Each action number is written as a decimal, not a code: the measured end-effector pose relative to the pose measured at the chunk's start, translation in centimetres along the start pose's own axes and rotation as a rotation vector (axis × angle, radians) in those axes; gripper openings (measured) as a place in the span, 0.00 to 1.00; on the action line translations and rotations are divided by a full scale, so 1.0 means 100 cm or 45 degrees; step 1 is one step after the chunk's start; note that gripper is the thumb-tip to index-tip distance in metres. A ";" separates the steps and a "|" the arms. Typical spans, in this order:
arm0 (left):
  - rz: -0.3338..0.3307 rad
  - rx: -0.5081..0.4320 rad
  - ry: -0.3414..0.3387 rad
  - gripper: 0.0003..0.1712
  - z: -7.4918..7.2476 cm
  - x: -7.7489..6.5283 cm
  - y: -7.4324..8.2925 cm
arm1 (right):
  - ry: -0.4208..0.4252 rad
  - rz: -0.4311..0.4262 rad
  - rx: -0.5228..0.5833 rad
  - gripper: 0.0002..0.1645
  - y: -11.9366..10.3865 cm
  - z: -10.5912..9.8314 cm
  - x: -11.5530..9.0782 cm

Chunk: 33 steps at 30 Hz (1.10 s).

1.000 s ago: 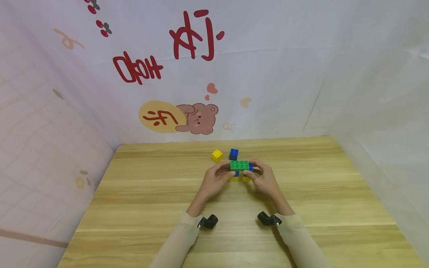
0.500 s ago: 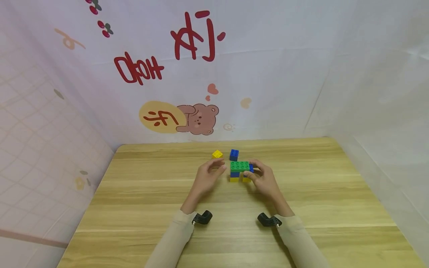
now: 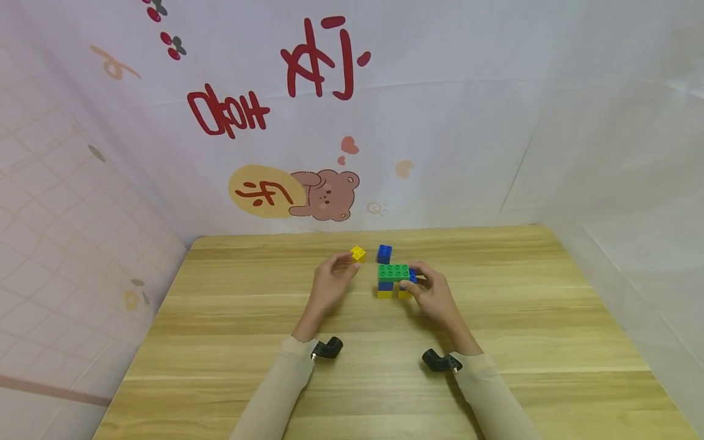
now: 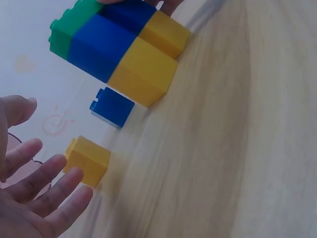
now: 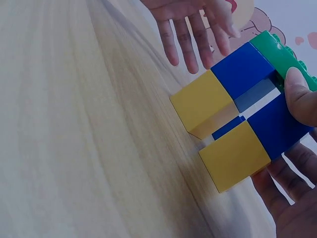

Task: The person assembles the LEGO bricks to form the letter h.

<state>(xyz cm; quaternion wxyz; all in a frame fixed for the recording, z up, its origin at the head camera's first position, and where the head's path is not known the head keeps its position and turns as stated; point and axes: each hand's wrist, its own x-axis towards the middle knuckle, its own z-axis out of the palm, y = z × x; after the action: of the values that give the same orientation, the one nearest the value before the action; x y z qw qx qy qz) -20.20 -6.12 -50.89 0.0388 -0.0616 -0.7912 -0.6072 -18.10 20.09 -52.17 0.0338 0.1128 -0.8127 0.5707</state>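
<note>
A toy building-brick structure [image 3: 385, 286] stands on the table: a long green brick [image 3: 393, 272] bridges two columns, each with a blue brick over a yellow one. My right hand [image 3: 433, 292] grips its right column, the thumb on the near side near the green brick and the fingers behind. My left hand [image 3: 332, 282] reaches toward a loose yellow brick [image 4: 88, 159], fingers spread and nothing held; in the left wrist view the fingertips overlap its edge, and I cannot tell whether they touch it. A loose blue brick [image 3: 384, 253] sits behind the structure.
The wooden table [image 3: 231, 342] carries all the bricks. A white printed sheet [image 3: 451, 122] with a bear drawing [image 3: 330, 195] rises behind its far edge, and more sheeting stands at both sides.
My left hand has let go of the structure and moved left and away from me to the loose yellow brick. My right hand has stayed on the structure.
</note>
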 end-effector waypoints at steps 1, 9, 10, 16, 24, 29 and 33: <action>-0.002 0.003 0.006 0.25 0.000 0.001 -0.001 | 0.000 0.002 -0.003 0.18 -0.001 0.000 0.000; -0.040 0.077 0.047 0.31 0.000 0.009 -0.008 | 0.002 0.002 0.026 0.19 -0.002 0.001 -0.001; -0.041 0.080 0.048 0.32 0.001 0.011 -0.008 | 0.002 0.004 0.033 0.20 -0.001 0.001 -0.001; -0.064 0.082 0.047 0.32 0.005 0.020 -0.012 | 0.004 0.009 0.035 0.19 -0.002 0.002 -0.004; -0.081 0.093 0.052 0.34 0.012 0.031 -0.019 | -0.023 0.023 0.075 0.20 -0.003 0.006 -0.005; -0.078 0.116 0.043 0.32 0.016 0.034 -0.022 | -0.017 0.036 0.086 0.20 -0.004 0.007 -0.007; -0.069 0.138 0.062 0.31 0.018 0.035 -0.024 | -0.019 0.030 0.088 0.20 -0.004 0.008 -0.008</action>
<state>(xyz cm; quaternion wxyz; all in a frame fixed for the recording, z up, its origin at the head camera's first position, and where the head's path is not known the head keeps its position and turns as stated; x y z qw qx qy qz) -23.99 -4.85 -53.17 0.0448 -0.0233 -0.8231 -0.5657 -17.20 19.38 -52.25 0.0171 0.1086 -0.7939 0.5980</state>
